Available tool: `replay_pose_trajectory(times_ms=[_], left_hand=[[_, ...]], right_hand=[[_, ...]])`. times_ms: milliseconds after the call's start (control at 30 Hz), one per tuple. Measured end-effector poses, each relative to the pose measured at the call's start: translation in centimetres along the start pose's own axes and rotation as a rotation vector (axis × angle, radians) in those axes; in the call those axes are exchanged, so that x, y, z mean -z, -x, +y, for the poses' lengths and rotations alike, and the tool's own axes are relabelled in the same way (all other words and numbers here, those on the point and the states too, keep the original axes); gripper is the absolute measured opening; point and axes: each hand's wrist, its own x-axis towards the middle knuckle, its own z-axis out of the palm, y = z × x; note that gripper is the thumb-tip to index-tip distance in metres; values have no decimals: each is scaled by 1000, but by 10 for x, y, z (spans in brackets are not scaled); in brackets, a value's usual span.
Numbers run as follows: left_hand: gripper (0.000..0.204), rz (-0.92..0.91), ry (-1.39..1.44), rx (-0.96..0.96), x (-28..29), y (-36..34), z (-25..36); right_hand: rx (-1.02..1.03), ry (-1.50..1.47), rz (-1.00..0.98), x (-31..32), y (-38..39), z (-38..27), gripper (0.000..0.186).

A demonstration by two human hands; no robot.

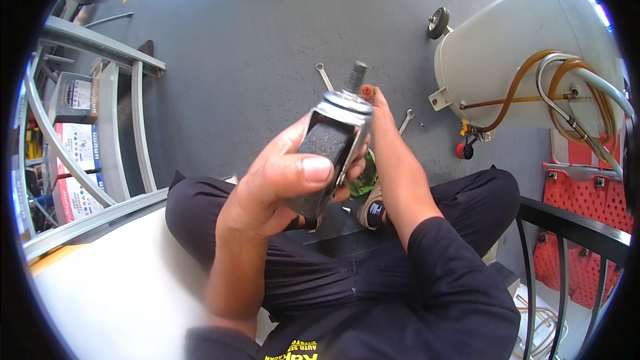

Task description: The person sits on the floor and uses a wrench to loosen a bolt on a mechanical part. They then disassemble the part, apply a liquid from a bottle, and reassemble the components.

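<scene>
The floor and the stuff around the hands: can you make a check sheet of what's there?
Surface: grey floor, the person sits on it.
Job's things: caster with a dark wheel, metal fork and threaded stem pointing up.
Clutter: two wrenches on the floor beyond the caster.
Hands: left hand grips the caster around the wheel; right hand reaches up behind it, fingertip by the stem.
Cables: brown and clear hoses looped on a white tank.
Surroundings: grey metal rack on the left, black railing and red crate on the right.
</scene>
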Motion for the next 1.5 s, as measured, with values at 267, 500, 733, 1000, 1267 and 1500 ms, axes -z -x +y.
replay_pose_trajectory(times_ms=[267, 500, 733, 1000, 1267, 1500], left_hand=[[68, 188, -68, -64, -80, 79, 7], [47, 52, -295, 40, -137, 97, -30], [47, 244, -1140, -35, -122, 90, -90], [47, 324, -1420, -323, -73, 47, -144], [42, 299, -1278, -373, -88, 13, -125], [44, 248, -1263, -316, -99, 9, -122]], right_hand=[[100, 225, -255, -90, 280, 5, 59], [529, 586, -743, -78, 554, 18, 46], [766, 516, -629, 24, 576, 74, 52], [929, 513, -527, 76, 499, 54, 54], [1109, 511, -500, 55, 483, 33, 41], [1130, 545, -518, 55, 488, 34, 37]])
